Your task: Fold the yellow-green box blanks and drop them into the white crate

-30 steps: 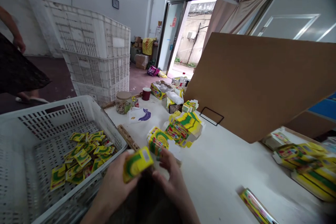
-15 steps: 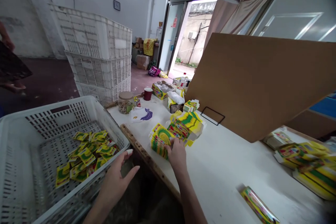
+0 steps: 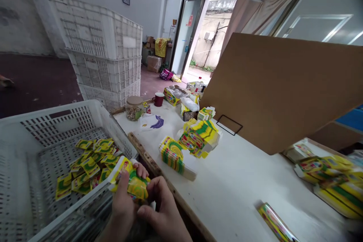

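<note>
My left hand is wrapped round a yellow and green packet, above the near edge of the white crate. My right hand is at the packet's right end, its fingers bent and touching it. On the white table, a stack of flat yellow-green cartons leans just beyond my hands, with a bigger bunch of cartons behind it. Several small yellow packets lie inside the crate.
A large cardboard sheet stands across the table's far right. More cartons and a long packet lie at right. A jar and red mug stand at the far left corner. Stacked crates rise behind.
My right hand has come back from the carton stack toward my left hand. My left hand, open before, now holds a packet. The person at the far left has mostly left view.
</note>
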Available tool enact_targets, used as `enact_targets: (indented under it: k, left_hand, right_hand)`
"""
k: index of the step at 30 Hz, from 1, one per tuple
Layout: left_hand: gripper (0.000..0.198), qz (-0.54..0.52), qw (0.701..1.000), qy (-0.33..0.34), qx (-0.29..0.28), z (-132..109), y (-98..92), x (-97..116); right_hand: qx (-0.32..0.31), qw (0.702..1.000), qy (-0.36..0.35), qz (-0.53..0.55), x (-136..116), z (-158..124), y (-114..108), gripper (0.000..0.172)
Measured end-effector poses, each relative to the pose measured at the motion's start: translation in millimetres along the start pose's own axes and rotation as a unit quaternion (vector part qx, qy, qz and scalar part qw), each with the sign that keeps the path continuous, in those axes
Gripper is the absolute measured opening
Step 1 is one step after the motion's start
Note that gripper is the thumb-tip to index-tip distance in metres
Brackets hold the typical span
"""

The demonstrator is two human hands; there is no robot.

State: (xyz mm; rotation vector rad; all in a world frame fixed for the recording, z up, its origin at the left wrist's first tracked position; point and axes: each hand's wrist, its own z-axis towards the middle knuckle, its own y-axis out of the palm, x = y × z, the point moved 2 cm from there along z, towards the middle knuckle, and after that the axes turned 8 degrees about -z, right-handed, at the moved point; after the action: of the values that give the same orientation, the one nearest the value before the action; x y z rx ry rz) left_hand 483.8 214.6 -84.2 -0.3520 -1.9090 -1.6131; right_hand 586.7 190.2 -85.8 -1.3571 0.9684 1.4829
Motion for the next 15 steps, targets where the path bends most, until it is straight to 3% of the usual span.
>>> enact_targets:
  k: [3,6,12,15]
  left_hand:
    - [0.047,0.056,0.998,0.023,0.03,1,-6.3,1]
    - [0.06,0.141,0.99,0.025,-0.005,-2,-15.2,-1]
    - [0.036,0.225,0.974,-0.001,-0.006,-5,-20.2,-2]
    - [0.039,0.239,0.97,0.032,-0.031,-3,-19.2,9]
  right_hand:
    - [0.028,0.999,0.02,-0.011,5,1,2,0.045]
    - [0.06,0.998,0.028,-0.008,2,6,-10,0.044]
    - [0.071,0.996,0.029,-0.055,-4,5,-36,0.025]
    - [0.116,0.983,-0.018,-0.144,-10,3,-49,0.015]
